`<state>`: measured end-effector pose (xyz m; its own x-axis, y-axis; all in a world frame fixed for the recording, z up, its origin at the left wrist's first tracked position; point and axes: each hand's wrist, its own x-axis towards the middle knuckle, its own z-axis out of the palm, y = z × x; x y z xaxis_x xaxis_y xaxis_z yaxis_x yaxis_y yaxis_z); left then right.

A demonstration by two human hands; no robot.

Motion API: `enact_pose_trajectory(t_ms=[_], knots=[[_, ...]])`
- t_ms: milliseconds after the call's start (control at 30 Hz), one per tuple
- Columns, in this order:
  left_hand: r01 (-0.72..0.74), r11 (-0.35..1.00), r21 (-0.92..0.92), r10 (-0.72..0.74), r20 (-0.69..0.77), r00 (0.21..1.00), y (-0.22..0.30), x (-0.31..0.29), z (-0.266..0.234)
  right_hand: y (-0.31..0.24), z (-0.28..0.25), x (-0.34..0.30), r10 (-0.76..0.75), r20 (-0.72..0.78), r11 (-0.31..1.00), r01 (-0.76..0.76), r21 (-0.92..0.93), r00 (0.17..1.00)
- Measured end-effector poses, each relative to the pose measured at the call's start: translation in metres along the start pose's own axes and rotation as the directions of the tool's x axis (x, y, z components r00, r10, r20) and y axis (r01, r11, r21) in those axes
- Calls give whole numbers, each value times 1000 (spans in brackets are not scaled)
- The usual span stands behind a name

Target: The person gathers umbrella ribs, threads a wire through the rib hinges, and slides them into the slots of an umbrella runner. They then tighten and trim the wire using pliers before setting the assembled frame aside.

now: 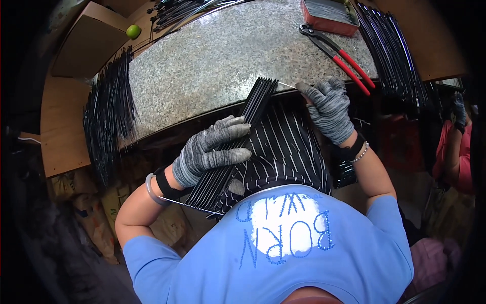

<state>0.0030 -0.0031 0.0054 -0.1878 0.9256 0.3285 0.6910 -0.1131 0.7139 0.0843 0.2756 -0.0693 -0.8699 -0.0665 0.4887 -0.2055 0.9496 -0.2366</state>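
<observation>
A flat row of thin black rods [258, 96] slants from my lap up to the table edge, tips side by side. My left hand [202, 152], in a grey knit glove, lies across the rods and holds them, fingers reaching over to their right side. How its palm grips is hidden. A thin white wire [287, 85] runs from the rod tips to my right hand [329, 109], also gloved, whose thumb and forefinger are pinched on its end. A light thin strand [190, 205] crosses the lower ends of the rods, near my left wrist.
On the speckled stone table [202, 66] lie red-handled pliers [341, 61], beside a red tray [331, 25] of thin wire pieces. Bundles of black rods [109, 111] hang over both table ends. A cardboard box [88, 43] and a green fruit [133, 32] are far left. Another person's arm [455, 137] shows at right.
</observation>
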Motion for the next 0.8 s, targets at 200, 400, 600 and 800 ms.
enact_pose_trajectory(t_ms=[200,400,600,800], knots=[[-41,994,98,35,62,997,-9,-6,-2,0,12,-3,-14,-62,1000,13,-26,998],[-35,994,99,30,51,998,-7,-3,-2,2,16,-2,-20,-79,1000,19,-19,997],[-65,995,74,59,75,995,-11,-7,-1,-2,16,-1,-27,-52,1000,26,-11,998],[-129,992,7,127,143,982,-9,-7,4,-17,23,3,-47,-47,998,49,40,998]])
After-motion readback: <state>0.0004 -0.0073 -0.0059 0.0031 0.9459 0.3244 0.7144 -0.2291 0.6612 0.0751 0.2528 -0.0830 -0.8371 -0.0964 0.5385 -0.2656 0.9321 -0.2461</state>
